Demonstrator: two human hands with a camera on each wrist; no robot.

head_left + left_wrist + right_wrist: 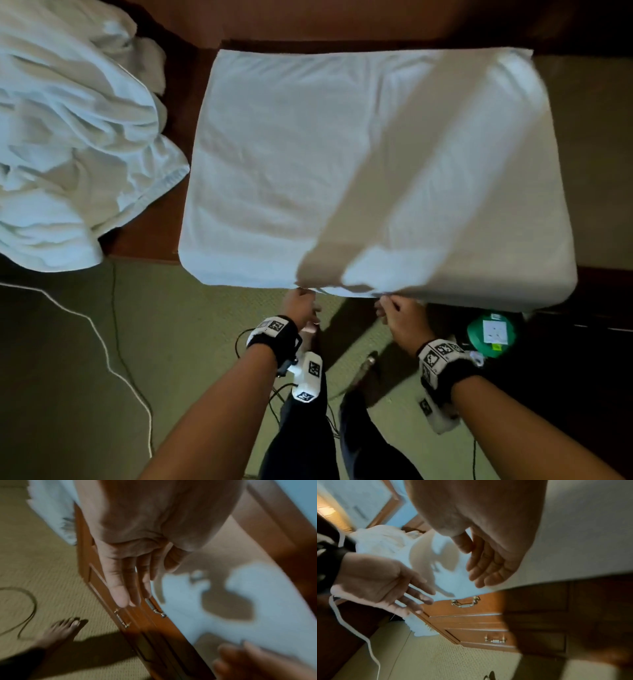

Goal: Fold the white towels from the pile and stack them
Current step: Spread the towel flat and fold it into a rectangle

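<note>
A white towel point(342, 164) lies spread flat over the brown table point(147, 236), its near edge hanging past the front. A crumpled pile point(68, 137) of white towels sits at the table's left. At the towel's near edge, the left hand point(301, 306) and right hand point(399, 313) hover side by side, each grip open, fingers loose, holding nothing.
</note>
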